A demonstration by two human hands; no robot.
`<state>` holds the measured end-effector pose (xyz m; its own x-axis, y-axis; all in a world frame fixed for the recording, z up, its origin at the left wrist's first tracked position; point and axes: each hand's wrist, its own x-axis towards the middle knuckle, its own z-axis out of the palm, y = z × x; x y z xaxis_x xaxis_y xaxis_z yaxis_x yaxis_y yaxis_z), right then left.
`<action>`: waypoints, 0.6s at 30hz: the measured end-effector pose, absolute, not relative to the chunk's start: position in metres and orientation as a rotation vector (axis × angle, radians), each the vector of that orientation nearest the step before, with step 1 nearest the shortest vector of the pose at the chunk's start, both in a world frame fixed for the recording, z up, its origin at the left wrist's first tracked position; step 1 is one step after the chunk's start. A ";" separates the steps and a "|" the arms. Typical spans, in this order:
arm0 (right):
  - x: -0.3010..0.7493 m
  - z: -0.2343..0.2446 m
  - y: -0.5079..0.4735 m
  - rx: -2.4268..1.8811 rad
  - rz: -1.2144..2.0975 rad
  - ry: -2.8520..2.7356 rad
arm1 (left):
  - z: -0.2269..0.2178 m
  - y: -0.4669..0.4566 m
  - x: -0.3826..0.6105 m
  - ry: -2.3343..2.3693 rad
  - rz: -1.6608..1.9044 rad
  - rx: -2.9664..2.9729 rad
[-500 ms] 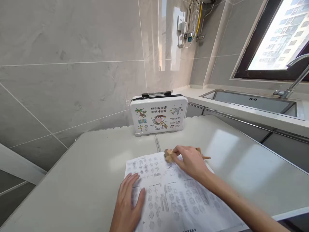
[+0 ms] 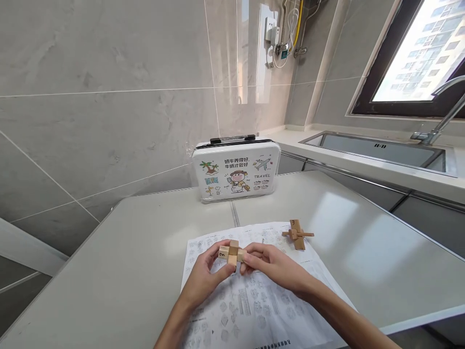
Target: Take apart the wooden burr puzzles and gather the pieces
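Over the instruction sheet, a small wooden interlocking puzzle (image 2: 233, 252) made of crossing blocks is held between my two hands. My left hand (image 2: 207, 274) grips it from the left, thumb at its lower block and fingers behind. My right hand (image 2: 271, 264) pinches the block that sticks out to the right. A dark "3" marks the puzzle's left end. Beneath lies the creased white instruction sheet (image 2: 261, 310), printed with rows of puzzle diagrams. A second wooden puzzle (image 2: 297, 234), flat pieces crossed with a thin stick, rests on the sheet's upper right corner.
A white cartoon-printed case (image 2: 238, 172) with a black handle stands at the back of the white table (image 2: 109, 271), near the tiled wall. To the right are a counter with a sink (image 2: 378, 150), a faucet (image 2: 436, 133) and a window.
My right hand has brought the block puzzle from the sheet's upper part toward me. My left hand has lifted off the sheet and closed on it. The second puzzle is now uncovered.
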<state>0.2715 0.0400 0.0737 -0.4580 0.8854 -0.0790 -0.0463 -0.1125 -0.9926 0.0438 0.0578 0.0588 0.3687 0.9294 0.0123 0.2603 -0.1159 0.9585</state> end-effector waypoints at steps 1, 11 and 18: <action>0.273 0.074 0.040 -0.909 1.770 -1.435 | 0.059 0.058 0.043 1.087 0.814 1.630; 0.267 0.056 0.036 -0.810 1.847 -1.333 | 0.075 0.053 0.052 1.159 0.855 1.807; 0.252 0.043 0.029 -0.958 1.641 -1.324 | 0.074 0.044 0.061 1.205 0.874 1.771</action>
<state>0.2521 0.0292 0.0428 -0.3908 0.9177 -0.0717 -0.1236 -0.1295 -0.9838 0.0613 0.0438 0.0735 0.3058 0.9468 0.1008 0.3904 -0.2212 0.8937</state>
